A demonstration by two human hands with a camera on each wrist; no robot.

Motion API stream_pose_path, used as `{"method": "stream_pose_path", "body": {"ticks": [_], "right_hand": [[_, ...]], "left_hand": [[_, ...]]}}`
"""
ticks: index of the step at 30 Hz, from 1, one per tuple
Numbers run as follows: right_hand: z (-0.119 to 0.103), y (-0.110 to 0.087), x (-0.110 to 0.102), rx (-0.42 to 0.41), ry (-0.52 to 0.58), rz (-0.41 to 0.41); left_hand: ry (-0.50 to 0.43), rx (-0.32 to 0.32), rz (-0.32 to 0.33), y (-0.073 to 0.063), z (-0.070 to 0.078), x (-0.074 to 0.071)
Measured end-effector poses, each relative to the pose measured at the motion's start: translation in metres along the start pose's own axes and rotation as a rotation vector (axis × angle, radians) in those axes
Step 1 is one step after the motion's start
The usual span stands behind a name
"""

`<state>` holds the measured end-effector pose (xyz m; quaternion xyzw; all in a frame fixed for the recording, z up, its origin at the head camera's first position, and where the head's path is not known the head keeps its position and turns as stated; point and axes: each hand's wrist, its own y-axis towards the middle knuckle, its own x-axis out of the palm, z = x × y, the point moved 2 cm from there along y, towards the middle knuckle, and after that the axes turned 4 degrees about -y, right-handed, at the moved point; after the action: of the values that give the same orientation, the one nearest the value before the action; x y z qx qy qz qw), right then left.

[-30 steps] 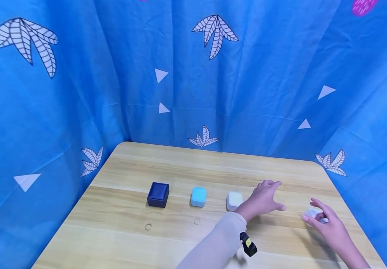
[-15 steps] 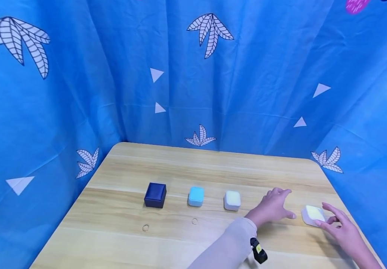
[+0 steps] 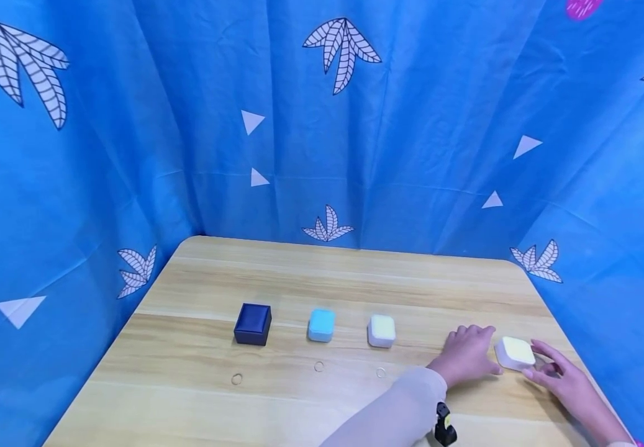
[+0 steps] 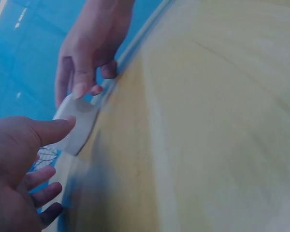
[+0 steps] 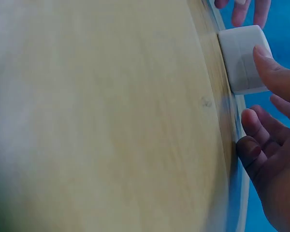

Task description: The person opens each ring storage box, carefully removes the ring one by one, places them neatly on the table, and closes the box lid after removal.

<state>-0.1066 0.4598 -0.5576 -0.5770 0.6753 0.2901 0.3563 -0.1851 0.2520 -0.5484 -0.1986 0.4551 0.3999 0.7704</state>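
Note:
A white rounded ring box (image 3: 515, 352) rests near the table's right edge. My right hand (image 3: 567, 385) pinches its right end between thumb and index finger; the right wrist view shows the thumb on the side of the white box (image 5: 244, 63). My left hand (image 3: 464, 355) is just left of that box, fingers and thumb spread to either side. In the left wrist view the left thumb (image 4: 55, 130) overlaps the box; I cannot tell whether it touches. Nothing is held in the left hand.
Across the wooden table (image 3: 277, 261) stand a navy box (image 3: 253, 324), a light blue box (image 3: 322, 325) and another white box (image 3: 381, 330). Nearer me lie three thin rings, at left (image 3: 236, 379), middle (image 3: 318, 367) and right (image 3: 380, 372). Blue curtain (image 3: 322, 124) surrounds the table.
My left hand has moved right, close to the white box. My right hand has shifted off its top to its right end. The rightmost ring has come out from behind my left sleeve.

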Motion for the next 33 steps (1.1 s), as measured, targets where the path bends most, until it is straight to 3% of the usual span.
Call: {"method": "stream_pose_path", "body": {"ticks": [13, 20, 33], "right_hand": [[0.003, 0.006, 0.009, -0.008, 0.022, -0.011], [-0.002, 0.005, 0.012, -0.007, 0.056, 0.008], [-0.018, 0.004, 0.017, 0.028, 0.031, -0.046]], "left_hand": [[0.057, -0.005, 0.033, 0.006, 0.005, 0.016], [0.044, 0.0, 0.045, 0.005, 0.006, 0.014], [0.002, 0.001, 0.069, 0.004, -0.001, 0.014]]}}
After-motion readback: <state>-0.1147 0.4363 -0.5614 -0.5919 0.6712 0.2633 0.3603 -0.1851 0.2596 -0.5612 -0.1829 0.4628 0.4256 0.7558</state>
